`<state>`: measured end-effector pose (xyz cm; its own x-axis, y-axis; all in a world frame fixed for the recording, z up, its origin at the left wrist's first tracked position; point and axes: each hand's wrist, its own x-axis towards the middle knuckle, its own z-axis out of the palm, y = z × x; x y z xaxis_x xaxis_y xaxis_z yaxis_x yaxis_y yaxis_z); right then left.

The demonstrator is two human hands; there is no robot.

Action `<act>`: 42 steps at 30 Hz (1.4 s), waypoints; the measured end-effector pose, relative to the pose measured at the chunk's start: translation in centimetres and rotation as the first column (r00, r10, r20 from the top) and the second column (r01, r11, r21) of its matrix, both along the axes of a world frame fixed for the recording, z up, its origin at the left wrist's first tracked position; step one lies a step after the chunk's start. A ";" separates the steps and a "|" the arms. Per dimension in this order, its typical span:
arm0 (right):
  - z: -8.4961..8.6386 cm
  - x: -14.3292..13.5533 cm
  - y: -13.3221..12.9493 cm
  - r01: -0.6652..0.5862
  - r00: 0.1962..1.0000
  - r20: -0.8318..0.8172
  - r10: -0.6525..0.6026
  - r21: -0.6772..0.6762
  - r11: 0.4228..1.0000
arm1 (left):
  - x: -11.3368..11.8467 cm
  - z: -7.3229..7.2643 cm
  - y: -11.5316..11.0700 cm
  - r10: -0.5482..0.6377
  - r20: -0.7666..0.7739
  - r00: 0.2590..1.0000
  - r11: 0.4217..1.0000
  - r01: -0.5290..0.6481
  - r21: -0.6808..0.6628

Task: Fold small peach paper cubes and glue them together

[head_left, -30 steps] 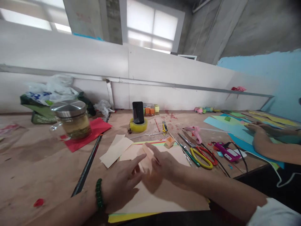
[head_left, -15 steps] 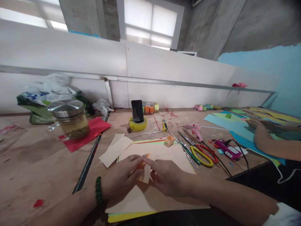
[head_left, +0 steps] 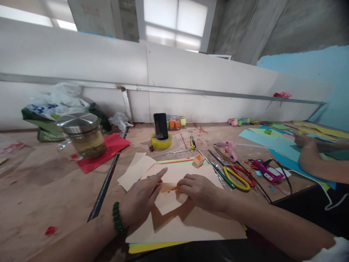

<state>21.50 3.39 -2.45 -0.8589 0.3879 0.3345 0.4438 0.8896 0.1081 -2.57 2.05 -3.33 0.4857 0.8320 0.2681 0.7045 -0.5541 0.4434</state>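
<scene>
The work in hand looks like folding: a peach paper piece (head_left: 165,204) lies in the middle of the paper stack (head_left: 209,229), at the centre of the dial if the person sits at six. The left hand (head_left: 141,194) comes in from eight o'clock, fingers loosely open and the index finger reaching forward, its thumb side beside the paper. The right hand (head_left: 200,190), from four, is drawn narrow, its fingertips closed on the right end of the raised fold — though the thumb is hidden. The next move probably calls for lining up the edges and running a fingertip along the crease, with the lower part kept flat so that it does not skew. The piece looks thin and matt; a narrow fold stands up along its far side, while the near part spreads towards six and casts a sharp shadow. Its exact outline is partly covered by fingers. A small open paper box (head_left: 199,160) sits at one o'clock, loose pale strips (head_left: 133,173) at ten, and yellow-handled scissors (head_left: 236,179) at two — all apart from the hands.
</scene>
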 end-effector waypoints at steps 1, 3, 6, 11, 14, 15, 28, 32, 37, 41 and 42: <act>-0.1 0.1 0.0 0.022 1.000 -0.009 -0.022 -0.003 1.000 | 0.0 0.0 0.0 0.023 -0.019 1.000 1.000 -0.023 0.003; -0.2 0.2 0.0 0.085 0.996 -0.036 -0.083 0.041 0.996 | 0.1 0.0 0.0 0.046 -0.058 0.997 0.999 -0.046 0.014; -0.1 0.1 -0.2 0.083 0.996 -0.044 -0.078 0.110 0.991 | 0.2 -0.1 -0.1 0.056 -0.086 0.995 0.998 -0.052 0.039; -0.8 -0.1 -0.4 -0.056 0.996 -0.065 0.054 -0.031 0.998 | 0.4 -0.2 -0.2 0.095 -0.160 0.983 0.993 -0.081 0.086; -0.9 0.0 -0.2 -0.054 0.992 -0.125 0.021 -0.272 0.961 | 0.4 -0.1 -0.3 0.113 -0.132 0.985 0.970 -0.080 0.230; -0.7 0.0 0.0 -0.044 0.989 -0.147 -0.010 -0.359 0.932 | 0.4 0.0 -0.3 0.109 -0.103 0.989 0.948 -0.073 0.309; 0.6 -1.6 1.2 0.129 0.816 -0.144 -0.560 -0.899 0.418 | 0.6 2.2 -2.2 -0.145 -0.320 0.936 0.912 0.252 0.324; 2.3 -1.9 0.2 0.279 0.828 -0.049 -0.558 -0.828 0.487 | 1.0 2.7 -2.4 -0.182 -0.380 0.907 0.965 0.240 0.110; 3.4 -2.5 -0.2 0.450 0.796 0.059 -0.603 -0.723 0.523 | 1.0 2.8 -2.5 -0.227 -0.378 0.898 0.964 0.263 0.048; 2.6 -1.5 0.7 0.491 0.786 0.098 -0.611 -0.699 0.519 | 1.0 3.0 -2.4 -0.291 -0.401 0.869 0.940 0.338 0.051; 2.3 -1.0 1.0 0.505 0.780 0.117 -0.615 -0.697 0.509 | 1.0 3.0 -2.4 -0.310 -0.406 0.860 0.930 0.363 0.059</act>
<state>20.47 4.34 -0.12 -0.3507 0.9269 -0.1334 0.8356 0.2454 -0.4914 -1.58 -0.37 -0.28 0.8159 0.5701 0.0966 0.5639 -0.8215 0.0854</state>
